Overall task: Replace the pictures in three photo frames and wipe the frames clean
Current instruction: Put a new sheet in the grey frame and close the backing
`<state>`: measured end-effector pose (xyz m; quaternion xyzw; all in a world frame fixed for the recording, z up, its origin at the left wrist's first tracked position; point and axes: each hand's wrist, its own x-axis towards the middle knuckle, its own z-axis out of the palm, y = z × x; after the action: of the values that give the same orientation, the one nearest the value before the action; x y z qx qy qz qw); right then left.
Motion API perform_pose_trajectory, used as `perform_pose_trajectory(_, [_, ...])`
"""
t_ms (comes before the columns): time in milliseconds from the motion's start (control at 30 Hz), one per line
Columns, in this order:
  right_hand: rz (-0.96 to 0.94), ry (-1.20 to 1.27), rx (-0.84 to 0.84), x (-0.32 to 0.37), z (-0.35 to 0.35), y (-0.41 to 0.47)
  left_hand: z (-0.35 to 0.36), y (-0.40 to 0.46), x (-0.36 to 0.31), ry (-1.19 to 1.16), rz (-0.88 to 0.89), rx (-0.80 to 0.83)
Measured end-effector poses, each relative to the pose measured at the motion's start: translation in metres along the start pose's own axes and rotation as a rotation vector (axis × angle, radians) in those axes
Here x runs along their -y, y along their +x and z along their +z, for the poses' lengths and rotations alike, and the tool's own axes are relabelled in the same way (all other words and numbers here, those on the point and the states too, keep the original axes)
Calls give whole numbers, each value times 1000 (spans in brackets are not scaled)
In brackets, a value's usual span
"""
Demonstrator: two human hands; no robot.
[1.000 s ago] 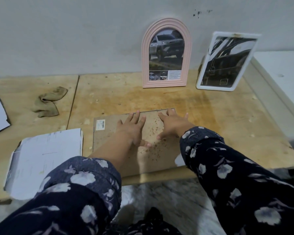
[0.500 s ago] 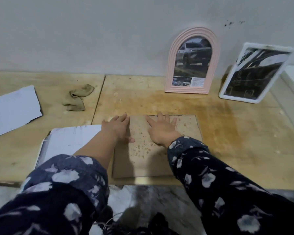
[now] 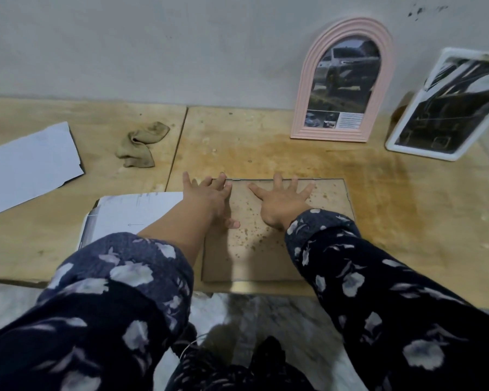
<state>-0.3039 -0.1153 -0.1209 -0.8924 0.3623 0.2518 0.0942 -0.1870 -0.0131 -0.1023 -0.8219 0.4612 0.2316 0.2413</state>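
A flat frame lies face down on the wooden table, its speckled brown backing board (image 3: 325, 210) up. My left hand (image 3: 209, 198) rests flat on its far left corner with fingers spread. My right hand (image 3: 283, 201) lies flat on the board near its far edge, fingers straight and spread. A pink arched frame (image 3: 302, 108) with a car picture leans on the wall at the back. To its right leans a white rectangular frame (image 3: 401, 148) with a dark picture. A crumpled beige cloth (image 3: 141, 145) lies at the back left.
White sheets of paper (image 3: 130, 213) lie just left of the flat frame, and another white sheet (image 3: 29, 167) lies farther left. The table's front edge (image 3: 254, 289) runs under my forearms, with marbled floor (image 3: 280, 317) below. The wall stands close behind.
The view has swung left, so the frames sit farther right. My left hand has slid to the board's far left corner and both hands' fingers have spread wider.
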Motion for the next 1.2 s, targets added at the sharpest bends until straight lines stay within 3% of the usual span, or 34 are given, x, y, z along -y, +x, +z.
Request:
perform_pose_trajectory(267, [-33,36,-5,-4,1,-2,20,-1,3,-92,30,-101])
perform_pose_trajectory(400, [-122,146,-117,-48,23,-17,50,-15,5,-342,-75,-269])
perform_pose_trajectory(533, [56,248,-148,-97,45,-40,74,-31,-1,-540,-191,-385])
perform_pose_trajectory(667, [145,336,-185,-122,55,-59,80,-44,-6,-536,-211,-492])
perform_pose_trajectory(867, [329,528,-299,-130,60,-75,83,-53,-21,-611,-350,-510])
perform_pose_trajectory(1000, [412,663,-270,-127,60,-78,80,-55,-32,-745,-444,-471])
perform_pose_trajectory(1200, [448,1166,-270,-136,35,-82,64,-65,-15,-1261,-374,-360])
